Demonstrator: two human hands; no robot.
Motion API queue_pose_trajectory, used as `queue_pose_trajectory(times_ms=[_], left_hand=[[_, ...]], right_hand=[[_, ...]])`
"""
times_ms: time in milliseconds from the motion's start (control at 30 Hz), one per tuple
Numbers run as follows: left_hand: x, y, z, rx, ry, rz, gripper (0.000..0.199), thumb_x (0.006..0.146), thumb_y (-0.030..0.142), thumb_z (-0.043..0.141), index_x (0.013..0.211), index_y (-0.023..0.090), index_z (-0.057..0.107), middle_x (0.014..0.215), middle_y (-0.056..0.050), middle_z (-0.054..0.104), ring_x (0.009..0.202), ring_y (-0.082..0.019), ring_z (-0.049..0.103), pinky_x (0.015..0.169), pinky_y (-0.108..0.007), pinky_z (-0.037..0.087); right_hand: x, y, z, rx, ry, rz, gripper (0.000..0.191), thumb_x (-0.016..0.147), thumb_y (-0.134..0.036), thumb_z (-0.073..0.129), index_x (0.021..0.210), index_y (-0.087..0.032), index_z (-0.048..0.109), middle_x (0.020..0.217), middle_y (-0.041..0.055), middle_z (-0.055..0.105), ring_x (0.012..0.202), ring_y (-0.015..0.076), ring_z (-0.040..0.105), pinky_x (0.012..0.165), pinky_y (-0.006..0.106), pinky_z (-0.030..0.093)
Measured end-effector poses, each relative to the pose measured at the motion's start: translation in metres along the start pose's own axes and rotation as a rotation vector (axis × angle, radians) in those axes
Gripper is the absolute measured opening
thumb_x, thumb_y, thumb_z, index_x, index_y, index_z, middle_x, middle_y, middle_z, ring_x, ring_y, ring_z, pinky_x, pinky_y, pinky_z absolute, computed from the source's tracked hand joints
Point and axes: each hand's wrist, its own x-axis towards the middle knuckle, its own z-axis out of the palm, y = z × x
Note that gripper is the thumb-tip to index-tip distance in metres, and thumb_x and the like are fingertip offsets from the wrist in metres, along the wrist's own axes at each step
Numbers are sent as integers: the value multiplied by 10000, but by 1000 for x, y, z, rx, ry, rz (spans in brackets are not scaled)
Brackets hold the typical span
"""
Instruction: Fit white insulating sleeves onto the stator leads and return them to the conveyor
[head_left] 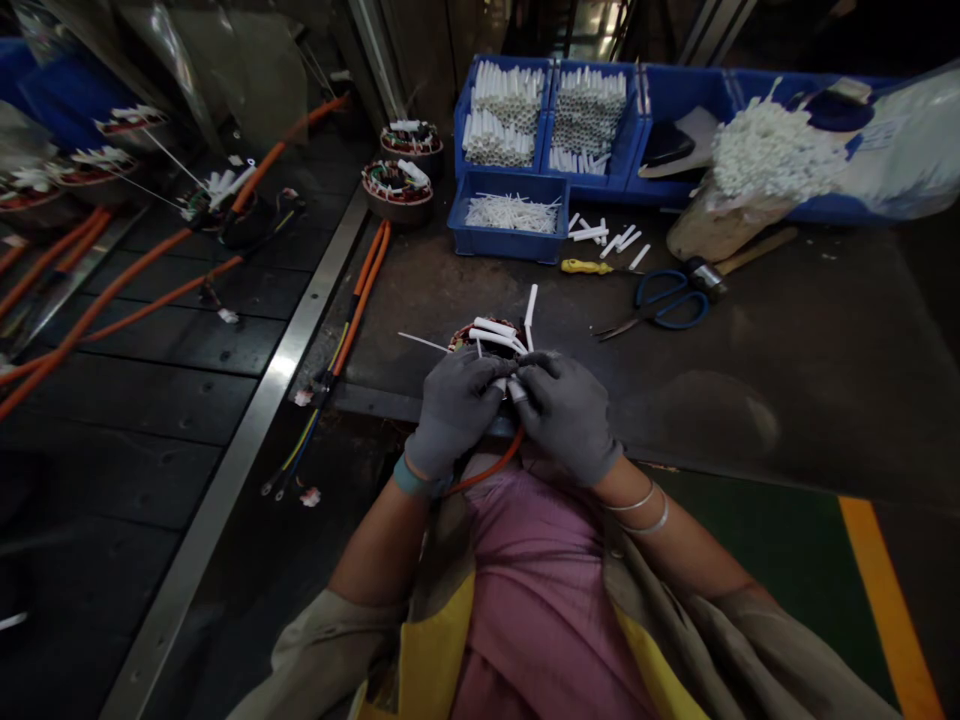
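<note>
A wound motor stator [460, 335] with copper windings lies at the near edge of the bench, partly hidden behind my hands. White insulating sleeves [495, 328] lie across its top, and one jointed sleeve [531, 308] sticks up at its right. My left hand [461, 405], in a grey glove, is closed in a pinch at the stator's near side. Against it, my right hand [570, 410], gloved alike, has its fingers pressed together at the same spot. White pieces show between the fingertips, but what each hand grips is too small to tell. An orange cable [491, 468] runs down from beneath my hands.
Blue bins [547, 120] of white sleeves stand behind a blue tray [510, 245] of thin white pieces. Loose sleeves, a yellow-handled tool [586, 267] and scissors [667, 300] lie to the right. More stators [397, 195] and orange cables [367, 280] lie left, beside a metal rail [281, 365].
</note>
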Motion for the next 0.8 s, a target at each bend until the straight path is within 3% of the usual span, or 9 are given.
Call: queue_pose_trajectory(times_ms=[133,200,367,433,567,667,800], left_hand=[[1,-1,-10,-18,-97,63,286,975,246,605,1205,245,775,1185,-52,790,1118,-226,724,980,-374,588],[2,2,-9,-30,-106,74,271,990,300,612,1202,250,774,1195,-53,788,1134,-232,715,990,-387,584],[1,15,5,135,44,17,131,924,233,630,886,218,754,916,-40,788,942,-242,720,1160,-511,463],[-3,15,6,197,82,-8,110,924,244,642,863,216,729,894,-38,778,928,-246,720,1205,-542,398],[-11,6,0,103,-11,41,117,951,318,676,1025,234,710,1116,-35,791,1131,-252,708,1210,-525,377],[-14,1,-1,106,-29,69,101,932,319,688,961,223,681,1082,-59,785,1081,-269,711,1153,-518,426],[-14,0,6,116,27,64,107,944,321,693,928,221,661,1010,-51,780,1039,-270,713,1189,-540,385]], right_hand=[[9,3,-12,-58,-194,-64,133,991,-235,608,952,-191,727,1050,118,739,857,262,652,692,374,445],[11,6,-17,-35,-227,-117,147,983,-231,597,935,-187,729,1027,119,738,828,256,645,681,375,438],[7,17,-24,294,-84,-84,276,1015,-232,521,845,-192,733,931,83,739,829,216,672,730,342,499],[4,22,-26,421,-27,-36,273,1026,-228,526,860,-193,740,927,69,744,845,203,687,743,328,521],[8,31,-24,368,-32,-35,187,1033,-292,606,1098,-226,768,1140,82,764,1039,246,698,900,402,550],[15,31,-17,289,-93,-138,201,996,-334,680,1163,-260,763,1328,90,717,1292,305,609,1091,505,489],[12,25,-15,236,-125,-179,161,1016,-245,614,1041,-256,772,1145,51,777,1307,300,606,1130,523,454]])
